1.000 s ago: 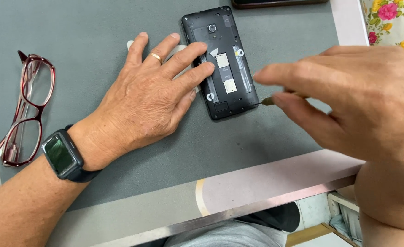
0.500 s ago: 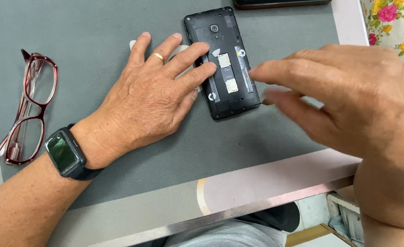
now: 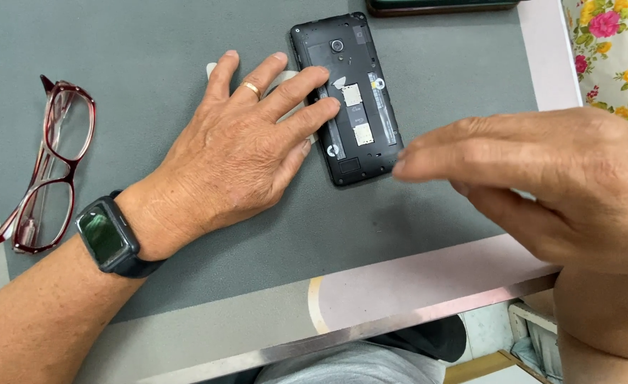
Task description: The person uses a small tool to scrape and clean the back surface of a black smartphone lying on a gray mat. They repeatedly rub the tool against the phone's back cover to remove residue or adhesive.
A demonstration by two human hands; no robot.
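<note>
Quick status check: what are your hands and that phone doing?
Left hand flat, fingers on phone. Right hand hovers beside it. Glasses lie apart, left.

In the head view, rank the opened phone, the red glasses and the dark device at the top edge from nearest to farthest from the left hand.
1. Opened phone: touched by the left hand's fingers, just right of it.
2. Red glasses: on the grey mat, apart to the hand's left.
3. Dark device: at the top edge, beyond the phone.
</note>
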